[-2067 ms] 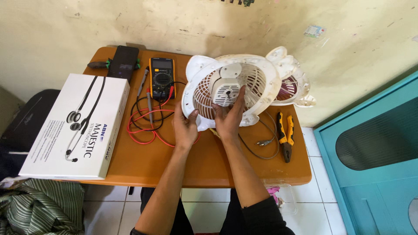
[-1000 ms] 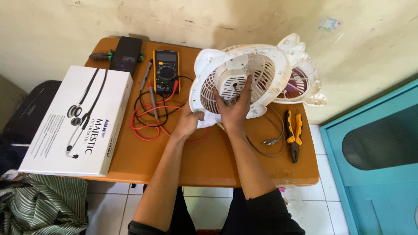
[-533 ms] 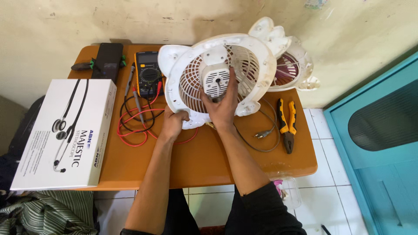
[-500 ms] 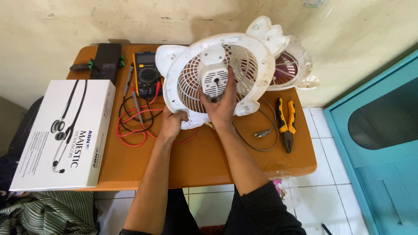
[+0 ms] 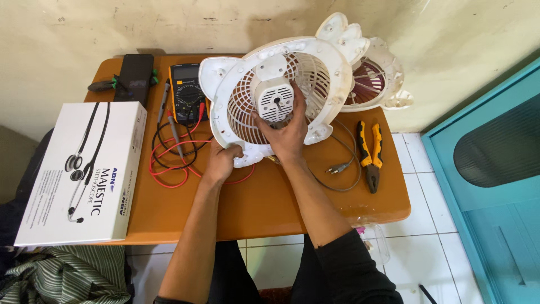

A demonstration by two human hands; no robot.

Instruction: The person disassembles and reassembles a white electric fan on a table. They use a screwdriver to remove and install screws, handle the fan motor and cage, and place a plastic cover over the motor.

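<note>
At far left on the orange table (image 5: 270, 208): white stethoscope box (image 5: 84, 174), overhanging the edge. Behind it, black phone (image 5: 134, 76) lying flat near the wall. Just right of the box, yellow-framed multimeter (image 5: 187, 93) with red and black test leads (image 5: 171, 160) looped in front. Then left hand (image 5: 221, 160), fingers curled over the lower rim of the white fan housing (image 5: 275, 101), gripping it. At centre, that housing tilted up off the table, grille facing the camera, motor block (image 5: 275, 101) in its middle. Right hand (image 5: 286, 132) spread wide against the grille, fingers wrapped round the motor block from below. Behind and right, second white fan grille (image 5: 374, 79) leaning at the wall. Farther right, grey cord with plug (image 5: 337, 168), then yellow-handled pliers (image 5: 369, 155) flat on the table.
</note>
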